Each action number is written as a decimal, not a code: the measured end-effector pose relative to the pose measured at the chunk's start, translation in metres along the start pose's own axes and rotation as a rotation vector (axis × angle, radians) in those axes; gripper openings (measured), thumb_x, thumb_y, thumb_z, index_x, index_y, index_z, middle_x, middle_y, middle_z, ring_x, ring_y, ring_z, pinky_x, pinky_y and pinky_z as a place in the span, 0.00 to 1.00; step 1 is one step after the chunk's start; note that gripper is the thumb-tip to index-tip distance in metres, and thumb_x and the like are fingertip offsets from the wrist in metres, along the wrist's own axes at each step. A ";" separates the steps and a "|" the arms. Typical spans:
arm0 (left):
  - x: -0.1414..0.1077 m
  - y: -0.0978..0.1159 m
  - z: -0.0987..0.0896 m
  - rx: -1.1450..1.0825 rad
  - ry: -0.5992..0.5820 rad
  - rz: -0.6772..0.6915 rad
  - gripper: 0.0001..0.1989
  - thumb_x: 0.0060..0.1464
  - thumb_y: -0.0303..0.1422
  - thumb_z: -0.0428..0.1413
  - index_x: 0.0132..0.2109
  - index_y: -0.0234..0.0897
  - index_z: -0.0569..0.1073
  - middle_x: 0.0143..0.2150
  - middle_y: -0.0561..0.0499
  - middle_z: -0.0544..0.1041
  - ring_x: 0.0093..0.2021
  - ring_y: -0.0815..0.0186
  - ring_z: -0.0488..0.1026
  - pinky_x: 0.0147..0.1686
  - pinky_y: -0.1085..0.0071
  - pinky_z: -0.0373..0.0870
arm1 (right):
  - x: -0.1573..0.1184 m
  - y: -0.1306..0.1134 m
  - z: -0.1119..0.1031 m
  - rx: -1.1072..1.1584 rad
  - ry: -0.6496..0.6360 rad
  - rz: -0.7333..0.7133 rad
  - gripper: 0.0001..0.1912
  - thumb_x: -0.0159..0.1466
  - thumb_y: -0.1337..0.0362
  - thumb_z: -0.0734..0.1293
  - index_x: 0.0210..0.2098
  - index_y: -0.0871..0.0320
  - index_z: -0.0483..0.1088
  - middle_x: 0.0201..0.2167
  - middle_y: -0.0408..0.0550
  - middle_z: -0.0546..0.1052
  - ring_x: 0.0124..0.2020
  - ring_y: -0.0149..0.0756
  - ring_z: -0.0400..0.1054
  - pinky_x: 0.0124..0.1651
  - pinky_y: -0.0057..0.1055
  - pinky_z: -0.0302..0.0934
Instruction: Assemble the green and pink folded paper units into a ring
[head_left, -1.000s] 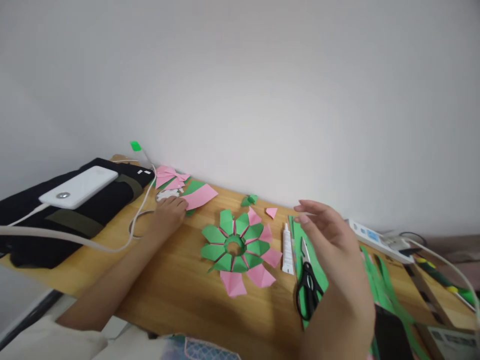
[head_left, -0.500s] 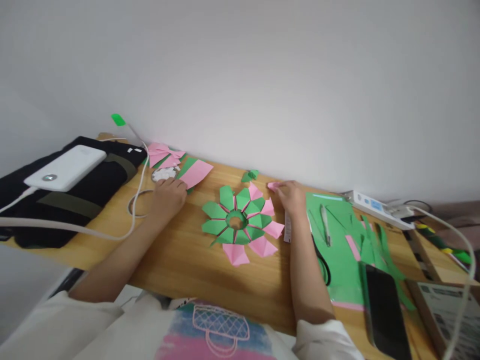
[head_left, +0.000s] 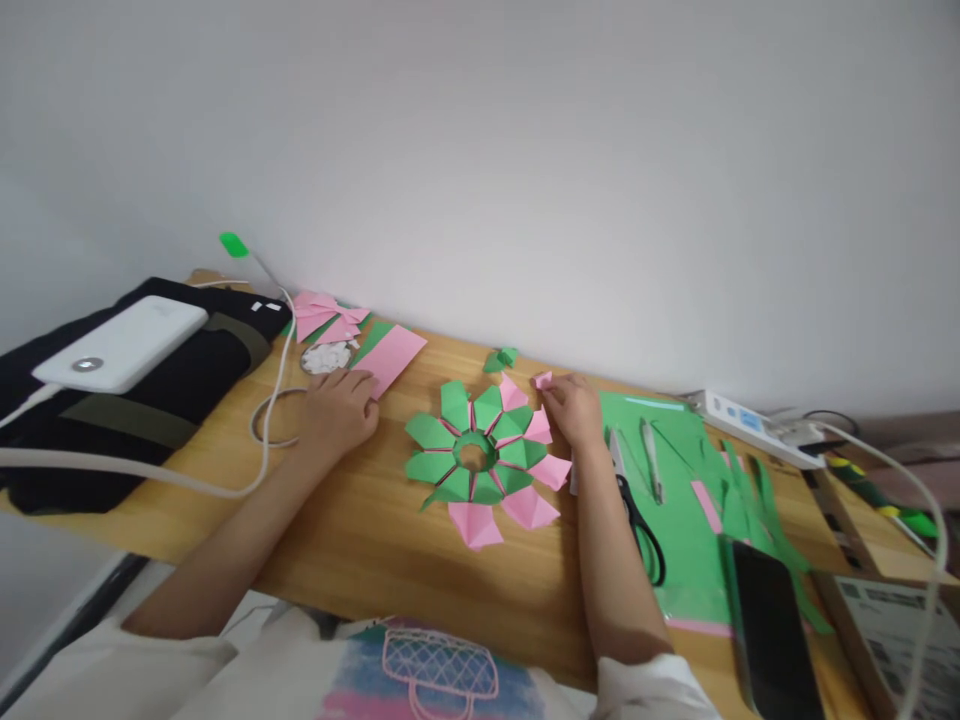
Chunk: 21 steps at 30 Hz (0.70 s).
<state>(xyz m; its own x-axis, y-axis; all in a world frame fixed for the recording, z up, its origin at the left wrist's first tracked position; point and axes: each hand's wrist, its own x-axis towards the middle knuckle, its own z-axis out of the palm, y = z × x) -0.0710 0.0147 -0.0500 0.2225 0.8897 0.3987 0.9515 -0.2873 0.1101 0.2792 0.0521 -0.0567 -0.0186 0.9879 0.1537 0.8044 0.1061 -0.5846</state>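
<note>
A ring of folded green paper petals (head_left: pixel 430 465) lies mid-table, with pink folded petals (head_left: pixel 531 507) along its right and lower edge. My right hand (head_left: pixel 576 410) is closed just past the ring's upper right, pinching a small pink folded paper piece (head_left: pixel 543 380). Left of the ring, my left hand (head_left: pixel 337 415) rests loosely on the table, thumb apart from the fingers. Its fingertips are at the lower end of a pink paper strip (head_left: pixel 394 355), which overlaps a green one. A small green folded paper piece (head_left: pixel 500 360) sits near the wall.
Pink paper pieces (head_left: pixel 322 315), a dish of white bits (head_left: pixel 328 357) and a tape ring (head_left: pixel 262 425) are at left, beside a black bag (head_left: pixel 172 375) with a power bank (head_left: pixel 124 340). Rightward lie scissors (head_left: pixel 641 530), a green sheet (head_left: pixel 690 560), a phone (head_left: pixel 772 625) and a power strip (head_left: pixel 757 425).
My left hand has drawn slightly back from the pink strip, and its thumb now shows. My right hand still pinches the pink piece, now turned a little. The view has shifted slightly.
</note>
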 end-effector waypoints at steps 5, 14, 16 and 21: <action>-0.004 0.025 -0.033 -0.266 -0.056 0.186 0.17 0.56 0.26 0.45 0.47 0.36 0.74 0.49 0.45 0.77 0.49 0.58 0.73 0.50 0.60 0.69 | -0.004 -0.020 -0.024 0.280 0.057 0.085 0.13 0.66 0.57 0.65 0.42 0.61 0.70 0.40 0.47 0.75 0.39 0.34 0.71 0.43 0.38 0.68; -0.019 0.068 -0.071 -0.565 -0.432 0.519 0.16 0.52 0.25 0.54 0.48 0.43 0.73 0.52 0.49 0.74 0.54 0.57 0.67 0.56 0.58 0.64 | -0.050 -0.097 -0.089 0.777 0.031 0.030 0.11 0.54 0.57 0.72 0.30 0.56 0.70 0.26 0.41 0.73 0.28 0.30 0.67 0.33 0.29 0.64; -0.020 0.072 -0.063 -0.536 -0.433 0.523 0.10 0.55 0.27 0.54 0.43 0.42 0.75 0.48 0.49 0.75 0.52 0.57 0.67 0.56 0.57 0.62 | -0.056 -0.105 -0.093 0.824 0.017 0.014 0.10 0.54 0.58 0.73 0.32 0.55 0.71 0.27 0.41 0.72 0.28 0.30 0.66 0.32 0.28 0.63; -0.023 0.081 -0.045 -0.523 -0.357 0.558 0.10 0.61 0.27 0.49 0.35 0.39 0.75 0.42 0.49 0.77 0.45 0.60 0.70 0.47 0.62 0.65 | -0.064 -0.112 -0.096 0.879 -0.044 -0.016 0.12 0.55 0.61 0.73 0.39 0.53 0.73 0.29 0.42 0.72 0.29 0.30 0.64 0.30 0.28 0.61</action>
<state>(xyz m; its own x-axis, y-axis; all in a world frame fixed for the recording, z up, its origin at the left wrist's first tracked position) -0.0087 -0.0452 -0.0094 0.7681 0.6021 0.2178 0.4806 -0.7669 0.4253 0.2476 -0.0344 0.0752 -0.0628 0.9872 0.1467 0.0558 0.1503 -0.9871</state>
